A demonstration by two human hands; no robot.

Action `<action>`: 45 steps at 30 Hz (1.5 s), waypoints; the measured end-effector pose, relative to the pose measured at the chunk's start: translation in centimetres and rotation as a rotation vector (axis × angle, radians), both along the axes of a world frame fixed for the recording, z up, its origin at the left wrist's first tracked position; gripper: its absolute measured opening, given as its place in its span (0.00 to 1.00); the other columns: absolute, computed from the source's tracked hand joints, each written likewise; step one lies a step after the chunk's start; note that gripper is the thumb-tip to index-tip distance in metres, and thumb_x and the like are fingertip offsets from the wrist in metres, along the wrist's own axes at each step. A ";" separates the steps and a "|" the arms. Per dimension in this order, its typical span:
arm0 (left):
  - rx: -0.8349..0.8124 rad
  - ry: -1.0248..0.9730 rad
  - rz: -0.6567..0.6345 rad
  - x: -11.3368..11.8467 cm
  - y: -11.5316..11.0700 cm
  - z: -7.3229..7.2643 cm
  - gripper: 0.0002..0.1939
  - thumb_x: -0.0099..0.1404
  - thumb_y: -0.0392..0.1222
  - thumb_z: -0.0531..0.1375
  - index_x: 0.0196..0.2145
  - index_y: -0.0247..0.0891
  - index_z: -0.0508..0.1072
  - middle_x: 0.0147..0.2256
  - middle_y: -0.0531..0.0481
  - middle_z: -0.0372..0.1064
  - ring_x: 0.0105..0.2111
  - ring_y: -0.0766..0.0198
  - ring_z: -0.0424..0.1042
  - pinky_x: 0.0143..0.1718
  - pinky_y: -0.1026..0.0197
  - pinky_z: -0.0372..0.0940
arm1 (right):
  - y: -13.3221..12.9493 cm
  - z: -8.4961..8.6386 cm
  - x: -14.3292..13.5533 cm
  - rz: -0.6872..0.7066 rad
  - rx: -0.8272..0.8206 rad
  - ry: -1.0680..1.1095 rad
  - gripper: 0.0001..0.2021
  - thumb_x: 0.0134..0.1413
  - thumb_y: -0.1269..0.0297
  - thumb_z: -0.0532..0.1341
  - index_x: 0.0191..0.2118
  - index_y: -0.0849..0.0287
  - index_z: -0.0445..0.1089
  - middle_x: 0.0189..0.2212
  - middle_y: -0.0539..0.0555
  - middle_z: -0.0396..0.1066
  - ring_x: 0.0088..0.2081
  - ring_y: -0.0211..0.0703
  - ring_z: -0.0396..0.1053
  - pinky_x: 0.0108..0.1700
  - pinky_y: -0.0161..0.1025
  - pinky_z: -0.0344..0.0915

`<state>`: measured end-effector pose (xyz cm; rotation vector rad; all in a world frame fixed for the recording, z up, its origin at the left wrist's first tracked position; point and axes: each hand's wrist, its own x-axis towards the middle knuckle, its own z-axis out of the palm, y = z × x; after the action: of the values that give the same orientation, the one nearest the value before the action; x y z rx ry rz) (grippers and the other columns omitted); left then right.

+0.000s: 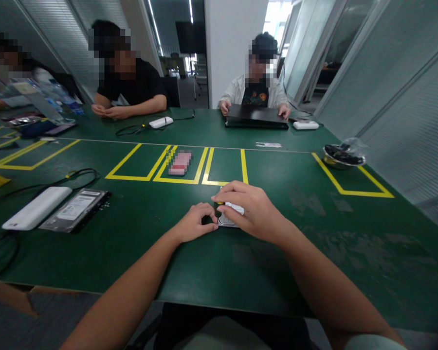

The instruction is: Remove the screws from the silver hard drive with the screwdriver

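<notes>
A silver hard drive (227,220) lies on the green table in front of me, mostly covered by my right hand. My right hand (253,210) arches over the drive, its thumb and fingers closed on a short dark tool with a yellow band, which looks like a stubby screwdriver (218,209). The tool's tip is hidden. My left hand (195,222) is curled at the drive's left edge, thumb and fingertips pinching close to its corner and to the tool. A second hard drive (75,210), label side up, lies to the left with tiny pieces, perhaps screws, beside it.
Left of me are a white power bank (37,208) and black cables. Yellow tape outlines (224,183) cross the table, one around a pink phone (180,163). A metal bowl (343,156) stands at right. Across sit several people, one holding a black laptop-like case (257,116).
</notes>
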<state>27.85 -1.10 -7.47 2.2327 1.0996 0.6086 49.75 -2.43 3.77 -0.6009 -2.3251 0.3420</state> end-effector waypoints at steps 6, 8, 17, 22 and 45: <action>0.003 -0.029 -0.016 0.1 0.1 0.1 0.05 0.61 0.42 0.63 0.33 0.38 0.74 0.38 0.52 0.73 0.42 0.58 0.69 0.47 0.56 0.61 | 0.1 0.0 0.0 0.009 0.019 -0.004 0.11 0.61 0.73 0.56 0.47 0.63 0.72 0.45 0.58 0.76 0.48 0.45 0.71 0.52 0.46 0.68; -0.001 -0.037 -0.020 0.1 0.1 0.1 0.05 0.61 0.42 0.63 0.33 0.38 0.73 0.37 0.52 0.73 0.42 0.59 0.69 0.47 0.56 0.61 | 0.1 0.0 0.0 0.014 0.016 0.000 0.12 0.61 0.75 0.55 0.47 0.62 0.72 0.45 0.57 0.76 0.49 0.45 0.71 0.53 0.47 0.68; 0.001 -0.017 -0.006 0.0 0.1 0.0 0.07 0.62 0.44 0.63 0.34 0.39 0.74 0.38 0.51 0.73 0.43 0.57 0.69 0.47 0.56 0.61 | 0.3 -0.3 -0.2 -0.015 0.032 0.050 0.08 0.61 0.71 0.59 0.43 0.62 0.73 0.41 0.59 0.73 0.43 0.44 0.71 0.46 0.44 0.70; -0.004 -0.036 -0.012 0.0 0.2 -0.1 0.06 0.61 0.43 0.64 0.33 0.38 0.74 0.38 0.51 0.73 0.42 0.58 0.69 0.47 0.57 0.61 | 0.4 -0.2 0.0 0.023 0.009 0.038 0.12 0.61 0.74 0.55 0.47 0.60 0.71 0.46 0.57 0.76 0.50 0.45 0.72 0.53 0.47 0.68; 0.004 -0.008 -0.004 0.0 0.1 -0.1 0.07 0.62 0.44 0.63 0.35 0.39 0.74 0.39 0.52 0.73 0.44 0.57 0.69 0.49 0.55 0.61 | 0.0 0.0 -0.2 -0.009 0.021 0.012 0.13 0.61 0.71 0.56 0.48 0.64 0.73 0.41 0.60 0.71 0.43 0.46 0.69 0.46 0.46 0.70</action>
<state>27.87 -1.04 -7.57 2.2339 1.0901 0.6179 49.58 -2.44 3.74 -0.5974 -2.3115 0.3164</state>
